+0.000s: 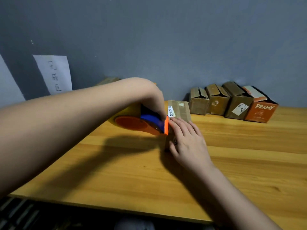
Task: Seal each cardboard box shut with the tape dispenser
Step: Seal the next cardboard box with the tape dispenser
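The left forearm is what's closest to the lens, stretched across the wooden table [216, 171] toward the cardboard box [180, 110] in the middle. The left hand [149, 97] is curled down over the tape dispenser [146, 123], an orange and blue one, which is held with its front edge touching the box's left side. The right hand [187, 140] is laid flat on the near part of the box, fingers straight and pressed down, nothing gripped.

So the box is pinned by one palm only, and that's where trouble is likely. If the dispenser gets pulled hard, the box can be dragged or spun under the palm and the tape ends up crooked or off the seam. The right fingertips are also just beside the dispenser's front edge, so they could get caught by the tape or nicked by the cutter. Whether the tape has stuck yet can't be told, since the contact spot is hidden by the hand.

Right of the box, against the grey wall [182, 39], a row of brown boxes [217, 102] and an orange box [260, 110] is lined up, flaps looking unsealed. Left of the box, a paper sheet [54, 73] with handwriting is stuck up.
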